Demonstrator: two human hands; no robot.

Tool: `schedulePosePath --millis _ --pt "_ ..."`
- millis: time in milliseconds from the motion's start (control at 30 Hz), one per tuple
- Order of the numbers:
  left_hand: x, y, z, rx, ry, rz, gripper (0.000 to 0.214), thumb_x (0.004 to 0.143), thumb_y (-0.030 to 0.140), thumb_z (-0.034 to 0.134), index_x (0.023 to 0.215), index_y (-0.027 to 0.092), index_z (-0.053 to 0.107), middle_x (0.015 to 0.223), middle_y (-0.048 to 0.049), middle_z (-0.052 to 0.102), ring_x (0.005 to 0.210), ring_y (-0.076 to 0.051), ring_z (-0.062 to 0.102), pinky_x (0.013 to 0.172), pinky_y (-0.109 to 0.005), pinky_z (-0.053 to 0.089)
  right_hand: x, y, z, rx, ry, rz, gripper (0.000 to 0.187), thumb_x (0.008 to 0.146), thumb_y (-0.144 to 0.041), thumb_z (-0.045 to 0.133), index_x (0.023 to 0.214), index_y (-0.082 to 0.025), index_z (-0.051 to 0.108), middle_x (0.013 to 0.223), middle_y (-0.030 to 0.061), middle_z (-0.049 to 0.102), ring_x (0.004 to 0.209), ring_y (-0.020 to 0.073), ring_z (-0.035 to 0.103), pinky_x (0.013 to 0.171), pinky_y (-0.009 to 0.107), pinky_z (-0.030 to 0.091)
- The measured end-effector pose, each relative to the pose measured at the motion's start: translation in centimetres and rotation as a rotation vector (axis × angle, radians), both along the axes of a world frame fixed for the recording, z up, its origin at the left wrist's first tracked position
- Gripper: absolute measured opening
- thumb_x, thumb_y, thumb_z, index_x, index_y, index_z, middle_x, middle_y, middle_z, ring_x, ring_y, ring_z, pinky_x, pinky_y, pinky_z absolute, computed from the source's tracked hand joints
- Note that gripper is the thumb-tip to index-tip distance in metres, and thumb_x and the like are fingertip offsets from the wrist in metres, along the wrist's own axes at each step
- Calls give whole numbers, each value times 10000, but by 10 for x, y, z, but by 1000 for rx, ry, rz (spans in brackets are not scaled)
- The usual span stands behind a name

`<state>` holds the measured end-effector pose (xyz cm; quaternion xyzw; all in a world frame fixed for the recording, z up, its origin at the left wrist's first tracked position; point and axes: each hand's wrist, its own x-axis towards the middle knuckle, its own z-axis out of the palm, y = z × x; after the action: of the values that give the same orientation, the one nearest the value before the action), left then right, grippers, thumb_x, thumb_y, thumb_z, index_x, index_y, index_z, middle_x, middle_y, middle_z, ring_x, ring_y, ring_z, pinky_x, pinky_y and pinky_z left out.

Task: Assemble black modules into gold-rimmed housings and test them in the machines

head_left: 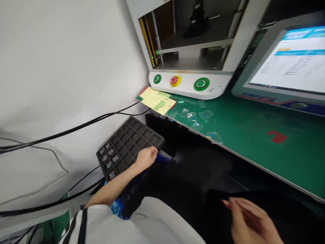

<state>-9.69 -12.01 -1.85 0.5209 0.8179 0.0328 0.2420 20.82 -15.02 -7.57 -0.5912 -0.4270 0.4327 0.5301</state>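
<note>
Left hand point(147, 158) curled at edge of black tray point(129, 135), cannot tell if gripping; right hand point(250, 217) fingertips near together, hold unclear; small parts point(111, 151) in tray's left-end pockets; better keep tray steady, parts untouched

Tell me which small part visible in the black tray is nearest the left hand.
The rightmost small part in the black tray, as the head view shows it; the other visible parts sit farther left, farther from the left hand.
</note>
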Motion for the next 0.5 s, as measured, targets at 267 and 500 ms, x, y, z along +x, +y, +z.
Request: schedulePosePath --millis 267,500 --pt "-158 -108 12 -139 266 392 260 967 329 610 1145 141 628 1135 -86 650 989 -219 652 868 -424 562 -42 -1 16 -14 52 134 353 727 -469 830 784 -177 639 873 36 669 622 125 650 630 277 536" --pt "-208 -153 -10 -225 193 404 280 963 324 617 1173 140 618 1155 -88 643 987 -221 653 854 -418 571 -26 -15 6 -312 4 83 553 565 -640 855 796 -186 639 846 44 673 687 174 661 684 317 579"
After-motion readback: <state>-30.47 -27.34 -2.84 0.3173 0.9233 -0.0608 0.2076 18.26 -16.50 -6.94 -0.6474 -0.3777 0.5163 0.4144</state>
